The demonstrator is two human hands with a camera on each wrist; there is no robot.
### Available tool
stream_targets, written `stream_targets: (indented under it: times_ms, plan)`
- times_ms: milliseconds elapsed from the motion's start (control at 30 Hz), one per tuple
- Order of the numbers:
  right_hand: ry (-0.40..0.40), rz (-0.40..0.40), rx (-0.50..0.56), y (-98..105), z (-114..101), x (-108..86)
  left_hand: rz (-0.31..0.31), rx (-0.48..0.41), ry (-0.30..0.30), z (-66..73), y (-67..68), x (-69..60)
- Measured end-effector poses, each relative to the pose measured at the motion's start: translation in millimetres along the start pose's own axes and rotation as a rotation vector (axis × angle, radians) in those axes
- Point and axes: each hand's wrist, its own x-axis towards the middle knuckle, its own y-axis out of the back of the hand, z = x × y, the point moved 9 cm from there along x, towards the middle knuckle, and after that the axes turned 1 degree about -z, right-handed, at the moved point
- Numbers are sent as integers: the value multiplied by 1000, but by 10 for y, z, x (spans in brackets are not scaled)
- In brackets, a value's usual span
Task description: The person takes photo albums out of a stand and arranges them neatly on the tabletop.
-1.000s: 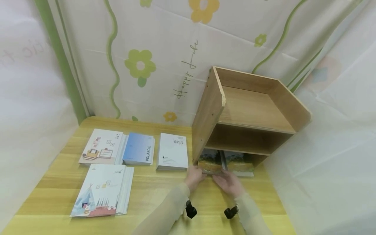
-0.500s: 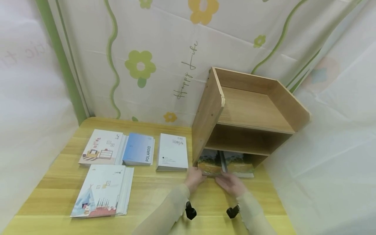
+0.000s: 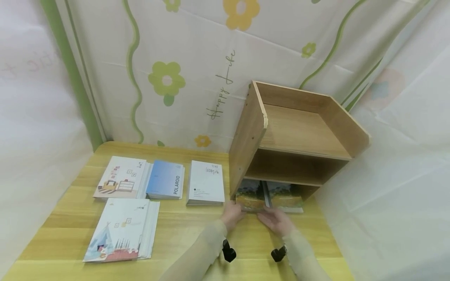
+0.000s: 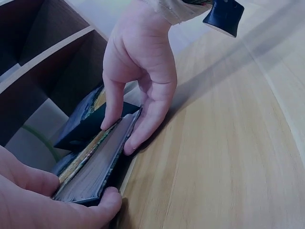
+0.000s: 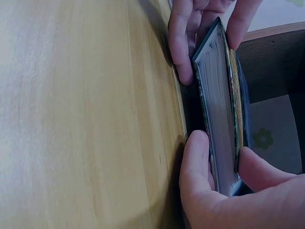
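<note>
Two photo albums with landscape covers lie side by side in the lowest compartment of a wooden shelf (image 3: 246, 128). My left hand (image 3: 232, 214) pinches the front left corner of the left album (image 3: 250, 195), thumb above and fingers below. At its other front corner, my right hand (image 3: 277, 221) holds the same album between thumb and fingers. The right wrist view shows the page edges (image 5: 214, 86) between both hands. The right album (image 3: 284, 195) sits against it, untouched as far as I can see. The rear of both albums is hidden under the shelf board.
Several more albums lie flat on the wooden table (image 3: 197, 234): a blue one (image 3: 165, 177), a white one (image 3: 205, 183), and illustrated ones such as the tent-covered album (image 3: 116, 230) at the left. A printed curtain (image 3: 197, 50) hangs behind.
My right hand has shifted slightly to the right along the front of the left album. My left hand stays at its corner.
</note>
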Motion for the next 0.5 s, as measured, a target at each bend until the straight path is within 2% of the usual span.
stream_targets:
  times_ms: [133, 367, 500]
  plan:
    - [21, -38, -38, 5, -8, 0, -7, 33, 11, -7, 1, 1]
    - [-13, 91, 71, 69, 42, 25, -20, 2, 2, -4, -13, 13]
    - [-6, 99, 47, 68, 27, 23, -25, 3, -10, 18, -23, 17]
